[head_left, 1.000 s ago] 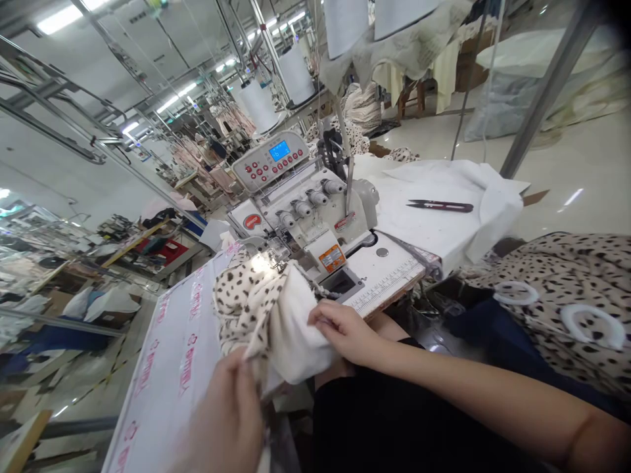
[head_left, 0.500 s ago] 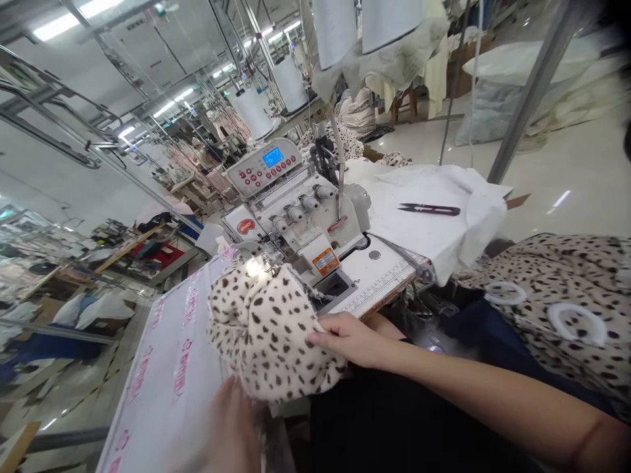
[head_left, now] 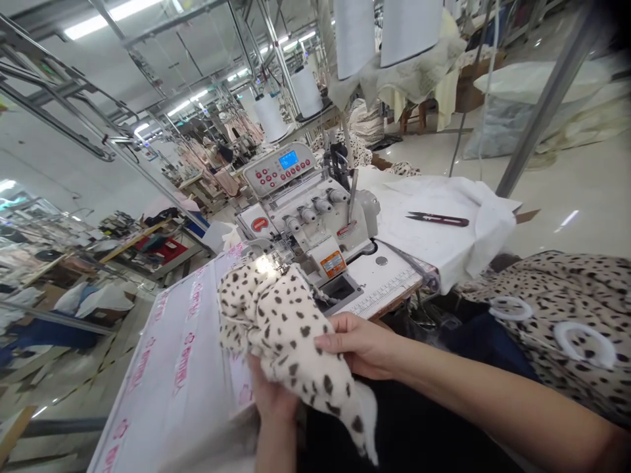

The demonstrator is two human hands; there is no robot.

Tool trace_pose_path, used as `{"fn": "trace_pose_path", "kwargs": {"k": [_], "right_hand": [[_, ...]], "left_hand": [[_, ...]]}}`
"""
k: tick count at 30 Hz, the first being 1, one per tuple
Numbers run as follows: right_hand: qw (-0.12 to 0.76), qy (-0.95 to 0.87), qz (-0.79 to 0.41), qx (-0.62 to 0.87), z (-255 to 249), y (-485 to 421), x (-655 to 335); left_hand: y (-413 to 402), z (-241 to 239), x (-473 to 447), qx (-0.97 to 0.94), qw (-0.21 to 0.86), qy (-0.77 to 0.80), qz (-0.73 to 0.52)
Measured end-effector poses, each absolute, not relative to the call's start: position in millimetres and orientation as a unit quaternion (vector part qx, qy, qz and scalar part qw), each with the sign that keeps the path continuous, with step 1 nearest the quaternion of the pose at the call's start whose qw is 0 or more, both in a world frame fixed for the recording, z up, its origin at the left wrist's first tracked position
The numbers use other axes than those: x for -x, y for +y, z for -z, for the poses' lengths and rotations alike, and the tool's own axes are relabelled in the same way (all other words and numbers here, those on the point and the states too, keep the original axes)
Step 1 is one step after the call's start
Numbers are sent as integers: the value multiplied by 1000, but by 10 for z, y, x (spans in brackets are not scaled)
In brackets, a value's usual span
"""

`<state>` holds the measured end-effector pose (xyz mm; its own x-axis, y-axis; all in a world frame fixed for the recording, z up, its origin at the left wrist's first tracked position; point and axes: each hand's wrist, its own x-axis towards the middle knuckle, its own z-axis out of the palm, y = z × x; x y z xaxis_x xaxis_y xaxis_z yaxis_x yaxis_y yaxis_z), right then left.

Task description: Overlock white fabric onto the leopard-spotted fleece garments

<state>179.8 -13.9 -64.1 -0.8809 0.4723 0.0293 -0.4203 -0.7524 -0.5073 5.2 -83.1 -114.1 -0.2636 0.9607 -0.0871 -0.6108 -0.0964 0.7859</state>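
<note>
A cream fleece fabric piece with dark spots (head_left: 290, 322) runs from under the lit presser foot of an overlock sewing machine (head_left: 315, 223) down over the table's front edge. My right hand (head_left: 362, 345) pinches the fabric's right edge between thumb and fingers. Beneath the piece, on its near left side, is my left hand (head_left: 276, 391); the cloth covers its fingers, so their grip cannot be made out. A pointed corner of the fabric hangs below my right hand.
Dark red thread snips (head_left: 438, 219) lie on white cloth (head_left: 428, 243) right of the machine. More spotted fabric (head_left: 552, 289) with white rings (head_left: 584, 343) is piled at the right. Thread cones (head_left: 355, 39) stand above. Printed plastic (head_left: 172, 341) covers the table at the left.
My left hand has moved right and in under the fabric. The fabric's lower part has unfolded, and a corner now hangs down. My right hand keeps its pinch.
</note>
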Motion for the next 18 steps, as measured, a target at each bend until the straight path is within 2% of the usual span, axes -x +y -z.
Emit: {"fn": "trace_pose_path", "kwargs": {"k": [4, 7, 14, 18], "right_hand": [[229, -260, -937, 42, 641, -141, -1856], [218, -278, -933, 63, 759, -220, -1876], [250, -324, -906, 106, 1059, -274, -1867], [283, -413, -857, 123, 1032, -99, -1817]], "left_hand": [[-923, 1008, 266, -227, 447, 475, -723], [-1067, 872, 305, -208, 413, 549, -697], [-1025, 462, -163, -139, 266, 745, -596], [-866, 258, -319, -151, 153, 783, -583]]}}
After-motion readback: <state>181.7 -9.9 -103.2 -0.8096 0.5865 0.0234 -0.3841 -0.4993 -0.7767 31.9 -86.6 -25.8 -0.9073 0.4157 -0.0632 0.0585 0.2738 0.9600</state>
